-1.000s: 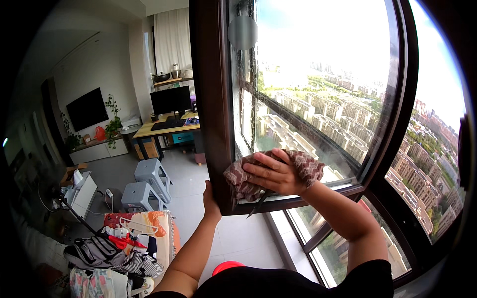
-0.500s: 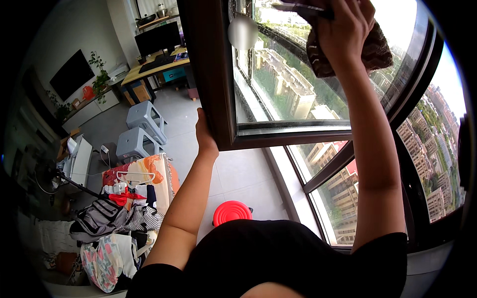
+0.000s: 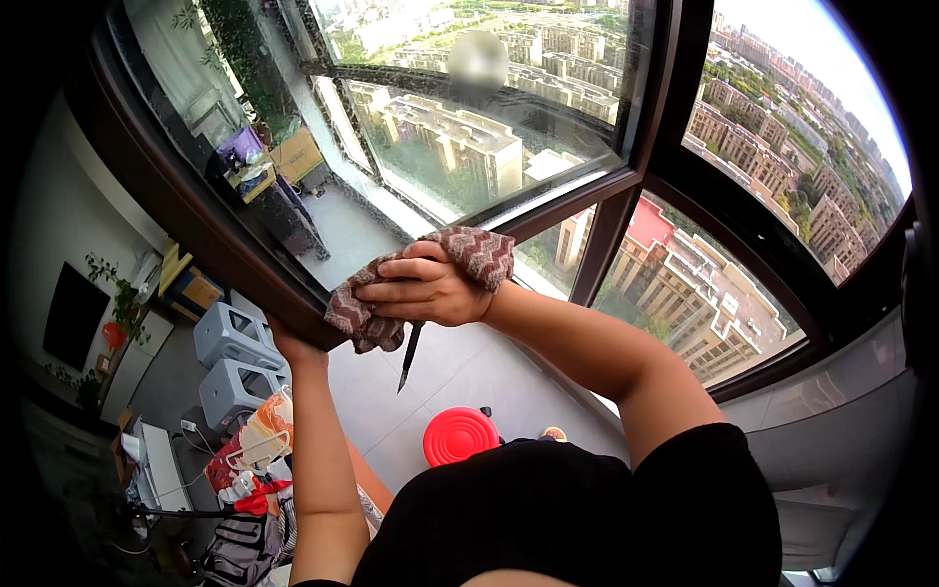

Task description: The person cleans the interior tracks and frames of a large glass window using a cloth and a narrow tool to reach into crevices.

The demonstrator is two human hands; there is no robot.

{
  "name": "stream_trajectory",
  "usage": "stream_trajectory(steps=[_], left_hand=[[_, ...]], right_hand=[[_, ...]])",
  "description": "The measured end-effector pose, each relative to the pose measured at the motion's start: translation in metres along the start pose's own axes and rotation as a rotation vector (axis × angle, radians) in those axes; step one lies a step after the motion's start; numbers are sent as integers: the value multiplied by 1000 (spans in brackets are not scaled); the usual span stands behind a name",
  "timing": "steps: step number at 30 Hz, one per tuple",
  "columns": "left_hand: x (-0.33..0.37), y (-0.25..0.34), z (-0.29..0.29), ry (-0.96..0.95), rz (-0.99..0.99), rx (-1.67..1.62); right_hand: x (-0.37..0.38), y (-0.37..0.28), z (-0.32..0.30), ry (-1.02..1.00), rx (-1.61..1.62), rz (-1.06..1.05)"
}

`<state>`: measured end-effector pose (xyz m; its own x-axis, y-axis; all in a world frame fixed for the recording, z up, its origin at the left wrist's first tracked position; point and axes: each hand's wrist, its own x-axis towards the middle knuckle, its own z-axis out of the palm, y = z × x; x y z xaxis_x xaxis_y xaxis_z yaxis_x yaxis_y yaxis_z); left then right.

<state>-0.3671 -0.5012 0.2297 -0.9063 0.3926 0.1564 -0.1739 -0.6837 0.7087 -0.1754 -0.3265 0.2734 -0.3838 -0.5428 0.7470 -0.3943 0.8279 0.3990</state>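
My right hand presses a brown zigzag-patterned cloth against the lower corner of a dark-framed window sash. A thin dark tool with a pointed tip sticks out below the cloth; its upper part is hidden, so its kind is unclear. Around the sash's dark frame, near that same corner, my left hand keeps a grip, its fingers mostly hidden. The sash's glass pane stands swung inward, with streaks and specks on it.
Below, a red round lid or stool top is on the tiled floor. Two grey stools stand to the left, near heaped clothes and a grey striped bag. Fixed windows at right overlook buildings far below.
My right hand has brought the cloth down from high on the glass to the sash's lower corner. My left hand stays on the frame, and the view has turned toward the right.
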Motion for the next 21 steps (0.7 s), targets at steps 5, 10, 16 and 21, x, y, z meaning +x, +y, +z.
stream_trajectory(steps=[5,10,16,21], left_hand=[[-8,4,18,73,0,-3],[-7,8,25,10,17,64],[-14,10,49,174,-8,145],[-12,6,23,314,196,155]], right_hand=[[-50,8,-33,33,-121,202],[-120,18,-85,61,-377,563],[-171,37,-120,215,-496,864],[-196,49,-145,358,-496,1054]])
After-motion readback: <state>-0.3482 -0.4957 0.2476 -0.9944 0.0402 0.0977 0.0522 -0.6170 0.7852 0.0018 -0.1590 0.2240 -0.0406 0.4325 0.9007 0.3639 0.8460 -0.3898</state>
